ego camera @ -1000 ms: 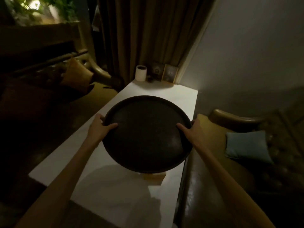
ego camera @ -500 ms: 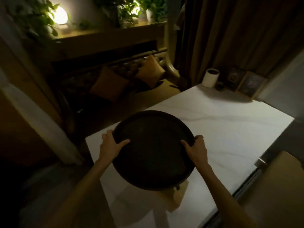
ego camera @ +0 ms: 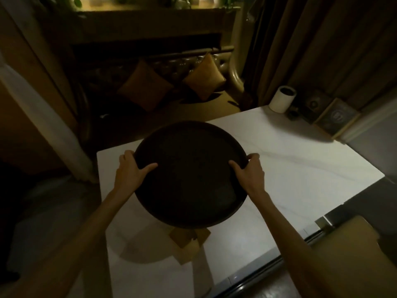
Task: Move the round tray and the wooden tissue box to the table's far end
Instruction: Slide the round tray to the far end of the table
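A large dark round tray [ego camera: 190,175] is held above the white table [ego camera: 300,168], near its left end. My left hand [ego camera: 129,171] grips the tray's left rim with the thumb inside. My right hand [ego camera: 250,171] grips the right rim the same way. Just below the tray's near edge, the wooden tissue box [ego camera: 189,240] sits on the table, partly hidden by the tray.
A white cylindrical roll [ego camera: 281,100] and framed pictures [ego camera: 335,117] stand at the table's far right corner by the curtain. A dark sofa with orange cushions [ego camera: 146,91] lies beyond the table. A tan seat [ego camera: 352,239] is at the lower right.
The view has swung left and turned, so the table now runs off to the right. The tray stays in both hands and has shifted toward the table's left end.
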The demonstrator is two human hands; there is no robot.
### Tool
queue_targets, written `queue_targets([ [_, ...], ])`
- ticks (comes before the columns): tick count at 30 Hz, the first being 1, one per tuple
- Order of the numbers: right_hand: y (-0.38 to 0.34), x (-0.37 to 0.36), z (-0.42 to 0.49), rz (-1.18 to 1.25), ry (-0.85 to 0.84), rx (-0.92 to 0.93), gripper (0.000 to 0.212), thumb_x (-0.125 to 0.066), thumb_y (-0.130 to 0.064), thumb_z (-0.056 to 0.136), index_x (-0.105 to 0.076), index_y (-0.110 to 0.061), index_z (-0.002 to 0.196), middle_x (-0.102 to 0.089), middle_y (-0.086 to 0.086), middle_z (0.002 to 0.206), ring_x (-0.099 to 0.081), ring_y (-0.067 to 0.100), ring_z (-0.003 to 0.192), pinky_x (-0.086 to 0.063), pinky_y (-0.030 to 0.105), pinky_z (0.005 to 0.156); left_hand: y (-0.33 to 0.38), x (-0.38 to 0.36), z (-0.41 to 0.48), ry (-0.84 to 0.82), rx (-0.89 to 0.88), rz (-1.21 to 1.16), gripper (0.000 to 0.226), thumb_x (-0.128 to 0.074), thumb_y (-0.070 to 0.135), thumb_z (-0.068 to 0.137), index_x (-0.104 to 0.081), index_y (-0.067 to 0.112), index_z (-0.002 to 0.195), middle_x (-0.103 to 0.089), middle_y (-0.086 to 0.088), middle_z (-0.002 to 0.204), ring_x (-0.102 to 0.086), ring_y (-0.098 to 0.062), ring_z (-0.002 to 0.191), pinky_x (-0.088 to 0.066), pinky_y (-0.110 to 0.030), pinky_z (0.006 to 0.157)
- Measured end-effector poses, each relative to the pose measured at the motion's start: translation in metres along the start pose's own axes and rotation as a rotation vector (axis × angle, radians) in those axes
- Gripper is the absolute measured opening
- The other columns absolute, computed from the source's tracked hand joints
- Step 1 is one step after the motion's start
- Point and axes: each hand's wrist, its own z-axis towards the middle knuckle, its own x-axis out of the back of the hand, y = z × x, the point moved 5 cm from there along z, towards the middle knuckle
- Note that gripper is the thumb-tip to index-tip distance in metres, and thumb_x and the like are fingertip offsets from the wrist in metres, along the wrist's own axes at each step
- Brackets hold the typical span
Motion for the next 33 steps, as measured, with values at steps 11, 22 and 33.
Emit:
queue_targets([
  [11, 0.001, 0.035, -0.027, -0.021, 0.210, -0.066, 0.054, -0.070, -0.061, 0.080, -0.035, -0.029, 0.106, -0.053, -0.004, 0.098, -0.055, 0.017, 0.084, -0.047, 0.033, 0.073, 0.030, -0.001, 0.031, -0.048, -0.194, -0.020, 0.079, -0.075, 0.055, 0.073, -0.038, 0.011, 0.128, -0.044, -0.018, 0.132, -0.057, -0.039, 0.109, -0.048, -0.043, 0.080],
  [22, 0.088, 0.090, 0.004, -0.007, 0.232, -0.150, 0.062, -0.072, -0.056, 0.082, -0.043, -0.016, 0.119, -0.052, -0.002, 0.102, -0.055, 0.019, 0.086, -0.045, 0.033, 0.073, 0.103, -0.090, 0.014, -0.124, -0.214, 0.073, 0.075, -0.070, 0.057, 0.076, -0.038, 0.010, 0.125, -0.042, -0.017, 0.130, -0.057, -0.038, 0.107, -0.044, -0.039, 0.073],
  [33, 0.182, 0.206, 0.103, -0.020, 0.252, -0.170, 0.064, -0.071, -0.059, 0.083, -0.043, -0.017, 0.122, -0.063, 0.008, 0.118, -0.059, 0.020, 0.090, -0.048, 0.032, 0.074, 0.227, -0.222, -0.002, -0.074, -0.204, 0.020, 0.072, -0.071, 0.056, 0.076, -0.038, 0.011, 0.121, -0.044, -0.016, 0.125, -0.058, -0.036, 0.099, -0.042, -0.036, 0.067],
])
